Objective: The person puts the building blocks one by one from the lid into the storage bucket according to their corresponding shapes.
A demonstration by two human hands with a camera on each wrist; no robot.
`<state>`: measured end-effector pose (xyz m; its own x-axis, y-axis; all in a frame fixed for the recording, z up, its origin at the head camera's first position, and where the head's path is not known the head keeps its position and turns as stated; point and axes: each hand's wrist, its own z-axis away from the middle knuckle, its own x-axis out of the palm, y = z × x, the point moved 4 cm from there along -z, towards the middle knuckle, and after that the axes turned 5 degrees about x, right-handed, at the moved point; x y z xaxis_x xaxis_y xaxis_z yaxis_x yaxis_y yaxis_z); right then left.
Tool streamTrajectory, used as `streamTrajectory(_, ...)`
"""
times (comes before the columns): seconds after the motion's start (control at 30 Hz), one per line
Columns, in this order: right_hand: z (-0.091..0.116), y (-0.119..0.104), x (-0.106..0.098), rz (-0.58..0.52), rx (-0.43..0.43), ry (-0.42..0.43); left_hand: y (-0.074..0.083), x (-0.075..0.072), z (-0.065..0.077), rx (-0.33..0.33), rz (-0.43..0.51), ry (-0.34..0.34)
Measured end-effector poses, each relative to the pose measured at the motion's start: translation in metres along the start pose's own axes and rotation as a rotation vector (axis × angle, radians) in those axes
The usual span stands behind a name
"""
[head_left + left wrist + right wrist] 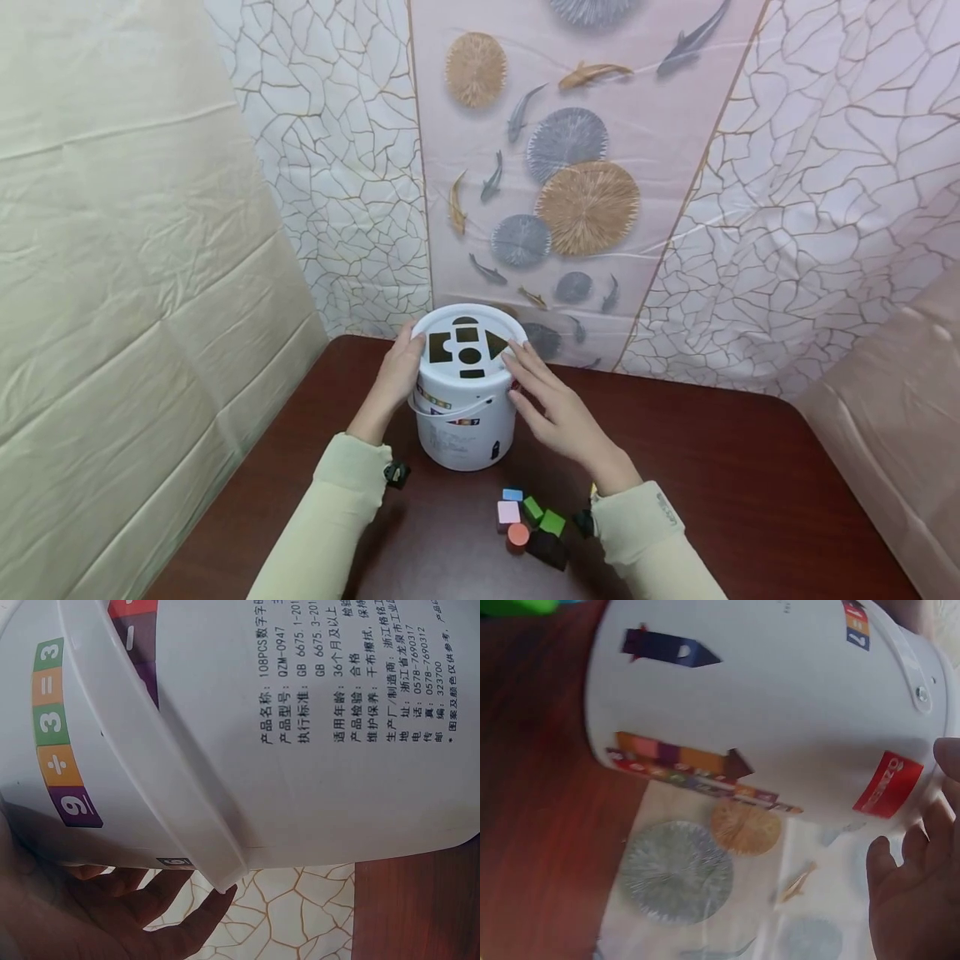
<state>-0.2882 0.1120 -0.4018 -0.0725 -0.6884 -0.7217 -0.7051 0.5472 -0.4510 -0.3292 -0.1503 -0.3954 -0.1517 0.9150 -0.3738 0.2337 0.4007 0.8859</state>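
Observation:
A white toy bucket [450,442] stands upright on the table, its lid [448,372] pierced by several shaped holes, among them a circle, a triangle and a half-round. My left hand [397,367] holds the bucket at its upper left side, thumb at the lid's edge. In the left wrist view those bent fingers reach past the bucket's side beside its white carrying handle [150,742]. On the opposite side, my right hand [558,412] touches the lid's right rim with extended fingers. The right wrist view shows a red label [889,785] near this hand.
Several blocks lie in front of the bucket: blue [512,494], pink [508,512], green [552,522], round orange [517,536] and a dark one [547,550]. Something yellow [594,489] peeks out by the right sleeve. The dark red table [675,450] meets a patterned cloth [360,167] behind.

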Motion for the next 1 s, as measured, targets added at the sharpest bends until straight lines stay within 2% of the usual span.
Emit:
streamTrajectory(0.17,0.023,0.009,-0.002,-0.026,0.074,-0.051,-0.001,-0.001,0.002,0.003,0.009,-0.002)
streamTrajectory(0.37,0.056,0.03,-0.002,-0.097,0.104,-0.071,0.0,0.001,0.001,0.003,0.021,-0.008)
streamTrajectory(0.5,0.075,0.047,-0.003,-0.141,0.181,-0.037,0.001,0.0,-0.001,0.005,0.007,0.001)
streamTrajectory(0.6,0.083,0.059,-0.008,-0.14,0.248,0.005,0.002,0.001,-0.004,0.017,0.001,0.003)
streamTrajectory(0.7,0.088,0.066,-0.01,-0.121,0.3,0.007,0.001,0.001,-0.003,0.019,0.011,-0.003)
streamTrajectory(0.87,0.095,0.075,-0.008,-0.074,0.343,-0.077,-0.002,0.001,0.001,0.011,0.028,-0.007)
streamTrajectory(1.0,0.098,0.077,-0.001,-0.073,0.364,-0.203,-0.003,0.001,0.0,0.012,0.015,-0.003)
